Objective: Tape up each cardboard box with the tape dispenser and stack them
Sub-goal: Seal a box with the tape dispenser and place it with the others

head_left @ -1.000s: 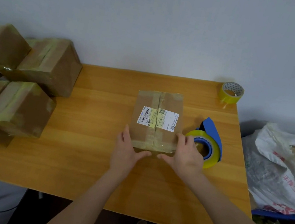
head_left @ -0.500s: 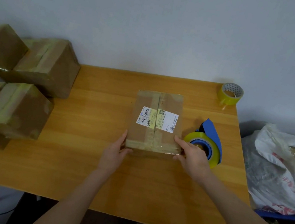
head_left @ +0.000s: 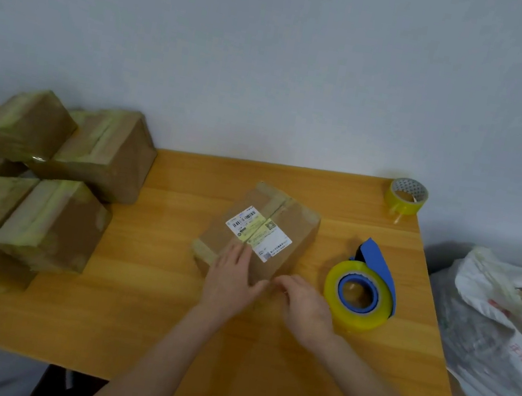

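A taped cardboard box (head_left: 285,233) with a white shipping label lies turned at an angle on the wooden table (head_left: 149,300). My left hand (head_left: 232,279) rests flat on the box's near top, fingers straight. My right hand (head_left: 305,304) touches the box's near right corner with curled fingers; whether it grips anything is unclear. The blue tape dispenser (head_left: 364,286), loaded with a yellow roll, stands just right of my right hand, untouched. Several taped boxes (head_left: 51,225) are piled at the table's left end.
A spare yellow tape roll (head_left: 406,196) sits at the table's far right corner by the wall. A white plastic bag (head_left: 499,334) on a blue bin stands right of the table. The wall runs along the table's back edge.
The box has been rotated from square to angled. My left hand moved from the box's left side onto its top. My right hand shifted to the near corner.
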`<state>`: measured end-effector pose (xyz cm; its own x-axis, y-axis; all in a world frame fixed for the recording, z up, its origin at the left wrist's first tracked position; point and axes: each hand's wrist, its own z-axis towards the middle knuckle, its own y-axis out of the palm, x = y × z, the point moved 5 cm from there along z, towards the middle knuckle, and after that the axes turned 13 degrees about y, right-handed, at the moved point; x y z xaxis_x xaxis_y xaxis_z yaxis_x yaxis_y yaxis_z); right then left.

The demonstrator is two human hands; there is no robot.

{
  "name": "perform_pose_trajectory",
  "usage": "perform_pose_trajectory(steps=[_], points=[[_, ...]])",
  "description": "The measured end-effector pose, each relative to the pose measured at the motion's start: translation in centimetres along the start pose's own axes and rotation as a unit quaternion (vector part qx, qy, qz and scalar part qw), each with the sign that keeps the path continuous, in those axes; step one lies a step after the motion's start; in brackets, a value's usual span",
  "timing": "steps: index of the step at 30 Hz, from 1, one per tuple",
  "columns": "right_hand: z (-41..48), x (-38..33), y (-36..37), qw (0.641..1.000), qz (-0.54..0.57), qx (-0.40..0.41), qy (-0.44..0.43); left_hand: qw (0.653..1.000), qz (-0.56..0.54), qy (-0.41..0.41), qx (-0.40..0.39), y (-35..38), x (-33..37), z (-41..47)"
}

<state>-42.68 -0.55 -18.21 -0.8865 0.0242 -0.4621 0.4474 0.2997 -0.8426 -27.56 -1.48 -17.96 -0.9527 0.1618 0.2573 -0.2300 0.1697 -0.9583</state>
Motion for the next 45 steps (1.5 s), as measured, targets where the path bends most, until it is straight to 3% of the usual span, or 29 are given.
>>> perform_pose_trajectory(steps=[2, 6, 8, 11, 13, 16, 19, 21, 23, 26, 31, 33, 35, 37, 40, 42, 45], points=[[0.5, 1.0, -1.6, 0.999, 0.001, 0.033, 0.015, 0.998, 0.040, 0.005, -0.051, 1.3, 0.6, 0.5], [1.5, 2.9, -4.3, 0.997, -0.006, 0.075, 0.025, 0.990, 0.097, 0.087, -0.061, 0.9, -1.5, 0.4], [2.2, 3.3, -5.1, 0.995, -0.009, 0.091, 0.044, 0.987, 0.121, 0.086, -0.062, -0.7, -4.8, -0.4], [3.6, 3.0, -5.6, 0.994, -0.019, 0.085, 0.059, 0.990, 0.133, -0.036, -0.005, -3.3, -9.2, -1.7], [5.1, 2.2, -5.4, 0.996, -0.030, 0.065, 0.058, 0.981, 0.015, -0.174, 0.084, -4.1, -9.5, -2.6], [8.3, 0.4, -5.2, 0.997, -0.015, 0.032, 0.066, 0.888, -0.262, -0.327, 0.187, -2.6, -6.9, -3.4], [11.0, -1.0, -3.9, 0.996, -0.011, -0.034, 0.082, 0.787, -0.460, -0.347, 0.222, 0.2, -4.1, -3.1], [11.6, -1.1, -2.6, 0.993, -0.025, -0.080, 0.084, 0.757, -0.515, -0.339, 0.218, 0.9, -3.2, -2.4], [11.5, -0.6, -2.1, 0.991, -0.026, -0.095, 0.086, 0.761, -0.521, -0.324, 0.212, 0.8, -3.4, -1.5], [10.4, 0.3, -3.5, 0.991, -0.054, -0.055, 0.107, 0.781, -0.519, -0.296, 0.183, 0.4, -4.4, -0.4], [4.9, 1.8, -3.1, 0.981, -0.098, -0.136, 0.097, 0.860, -0.437, -0.246, 0.092, -0.1, -4.7, 0.2], [3.1, 3.6, -4.1, 0.985, -0.092, -0.089, 0.119, 0.878, -0.420, -0.217, 0.077, 0.2, -4.0, 0.0], [2.0, 6.3, -6.6, 0.984, -0.036, 0.016, 0.176, 0.885, -0.414, -0.204, 0.065, 0.6, -3.0, -0.3], [1.6, 10.1, -8.6, 0.963, 0.020, 0.089, 0.254, 0.892, -0.403, -0.198, 0.056, 1.2, -1.6, -0.5], [1.9, 14.8, -8.2, 0.942, 0.023, 0.007, 0.334, 0.895, -0.402, -0.185, 0.052, 1.8, 0.2, -0.6], [2.4, 16.0, -7.0, 0.927, 0.095, -0.065, 0.357, 0.889, -0.417, -0.183, 0.052, 1.9, 0.4, -0.8], [3.1, 16.8, -6.4, 0.911, 0.165, -0.081, 0.369, 0.877, -0.438, -0.195, 0.044, 2.2, -0.1, -1.7]])
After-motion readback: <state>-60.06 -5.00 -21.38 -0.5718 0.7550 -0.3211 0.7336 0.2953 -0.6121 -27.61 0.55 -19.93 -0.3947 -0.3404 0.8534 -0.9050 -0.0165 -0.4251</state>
